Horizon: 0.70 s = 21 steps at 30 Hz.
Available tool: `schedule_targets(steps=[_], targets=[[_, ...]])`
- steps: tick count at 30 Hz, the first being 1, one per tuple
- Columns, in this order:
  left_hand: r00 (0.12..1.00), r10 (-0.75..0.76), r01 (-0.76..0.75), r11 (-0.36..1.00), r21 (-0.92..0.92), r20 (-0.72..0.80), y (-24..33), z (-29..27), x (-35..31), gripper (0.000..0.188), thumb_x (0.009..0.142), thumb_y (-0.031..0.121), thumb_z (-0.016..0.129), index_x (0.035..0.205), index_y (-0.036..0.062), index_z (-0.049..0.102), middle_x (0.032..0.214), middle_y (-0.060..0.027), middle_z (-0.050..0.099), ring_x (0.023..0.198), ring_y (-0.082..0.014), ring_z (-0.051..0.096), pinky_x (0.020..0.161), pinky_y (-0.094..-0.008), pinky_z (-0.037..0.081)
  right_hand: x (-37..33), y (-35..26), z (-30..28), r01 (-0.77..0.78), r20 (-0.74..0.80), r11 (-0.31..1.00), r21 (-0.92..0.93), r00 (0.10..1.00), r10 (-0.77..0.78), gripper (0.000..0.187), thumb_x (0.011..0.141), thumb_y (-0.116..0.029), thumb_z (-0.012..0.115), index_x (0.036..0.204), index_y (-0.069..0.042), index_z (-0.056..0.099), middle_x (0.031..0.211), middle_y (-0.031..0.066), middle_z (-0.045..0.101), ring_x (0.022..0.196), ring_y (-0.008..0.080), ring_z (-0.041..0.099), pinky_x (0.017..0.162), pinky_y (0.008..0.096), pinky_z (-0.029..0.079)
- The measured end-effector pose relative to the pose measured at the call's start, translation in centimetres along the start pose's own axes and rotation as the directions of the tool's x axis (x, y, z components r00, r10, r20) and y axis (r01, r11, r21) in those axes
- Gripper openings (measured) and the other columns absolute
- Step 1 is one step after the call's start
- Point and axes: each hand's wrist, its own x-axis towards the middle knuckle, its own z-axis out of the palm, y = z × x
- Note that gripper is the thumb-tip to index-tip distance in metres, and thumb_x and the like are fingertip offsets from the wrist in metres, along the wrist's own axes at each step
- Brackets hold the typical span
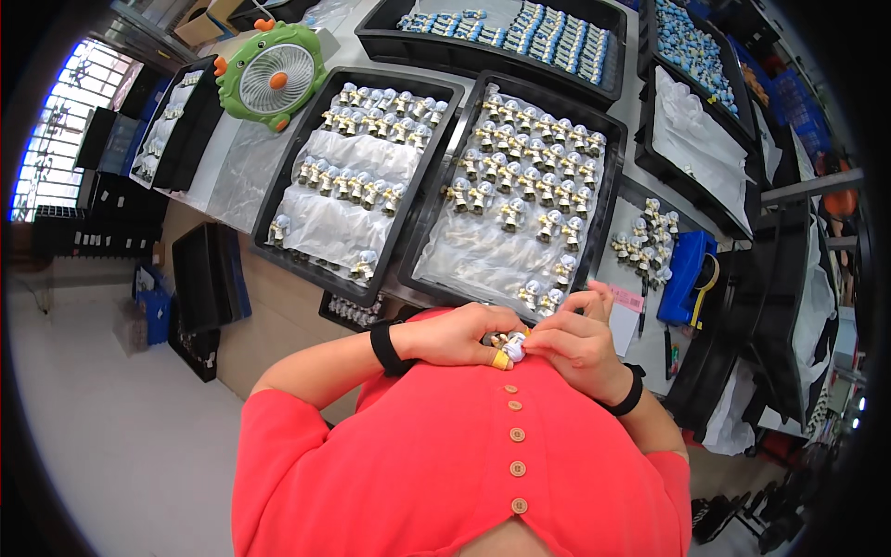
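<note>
Close to my chest, my left hand (464, 336) is wrapped round a small figurine (513, 346) with a pale head. Yellow tape or a yellow cover shows at my left thumb. The fingers of my right hand (577, 343) pinch at the figurine's head from the other side; whether they hold a separate small part is hidden. In front of me a black tray (408, 278) carries rows of similar figurines on white sheeting, with gaps between them. To its left, another black tray (264, 243) holds more figurines in rows.
A blue tape dispenser (685, 274) stands right of a loose cluster of figurines (647, 243). A green fan (272, 76) sits at the back left. Far back is a black tray (371, 42) of blue pieces. Stacked trays (761, 316) crowd the right side.
</note>
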Motion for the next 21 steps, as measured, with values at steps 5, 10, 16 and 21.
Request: schedule_targets(steps=[5, 10, 16, 21], targets=[[1.000, 0.005, -0.005, 1.000, 0.017, 0.022, 0.36, -0.19, -0.05, 0.036, 0.079, 0.015, 0.068, 0.111, 0.0036, 0.056, 0.103, -0.0101, 0.058, 0.095, -0.0227, 0.056, 0.082, -0.0337, 0.044, 0.14, -0.14, 0.51, 0.005, 0.031, 0.998, 0.070, 1.000, -0.007, 0.016, 0.065, -0.010, 0.074, 0.075, -0.021, 0.067, 0.081, -0.0108, 0.061, 0.085, 0.0152, 0.048, 0.094, 0.0446, 0.024], [1.000, 0.002, -0.002, 1.000, 0.006, 0.010, 0.10, -0.19, 0.01, 0.036, 0.079, 0.015, 0.068, 0.111, 0.0031, 0.055, 0.104, -0.0106, 0.058, 0.096, -0.0239, 0.057, 0.083, -0.0342, 0.044, 0.07, -0.02, 0.15, -0.027, -0.003, 0.998, 0.058, 1.000, 0.027, 0.016, 0.065, -0.011, 0.074, 0.075, -0.021, 0.067, 0.081, -0.0113, 0.061, 0.086, 0.0148, 0.048, 0.095, 0.0455, 0.023], [1.000, -0.001, 0.001, 1.000, 0.021, 0.020, 0.24, -0.23, 0.07, 0.036, 0.080, 0.015, 0.068, 0.111, 0.0031, 0.055, 0.104, -0.0108, 0.058, 0.097, -0.0239, 0.056, 0.084, -0.0344, 0.044, 0.20, -0.05, 0.16, -0.034, 0.032, 0.994, 0.105, 0.999, 0.031, 0.015, 0.065, -0.011, 0.074, 0.075, -0.022, 0.067, 0.082, -0.0120, 0.061, 0.086, 0.0148, 0.048, 0.096, 0.0458, 0.023], [1.000, 0.031, -0.031, 0.999, 0.017, 0.003, 0.07, -0.17, 0.26, 0.037, 0.078, 0.015, 0.067, 0.112, 0.0020, 0.056, 0.099, -0.0125, 0.059, 0.092, -0.0257, 0.057, 0.079, -0.0350, 0.045, 0.11, 0.07, 0.11, -0.011, 0.043, 0.998, 0.055, 0.999, 0.009, 0.015, 0.065, -0.012, 0.073, 0.074, -0.022, 0.068, 0.081, -0.0122, 0.061, 0.086, 0.0155, 0.048, 0.096, 0.0456, 0.022]])
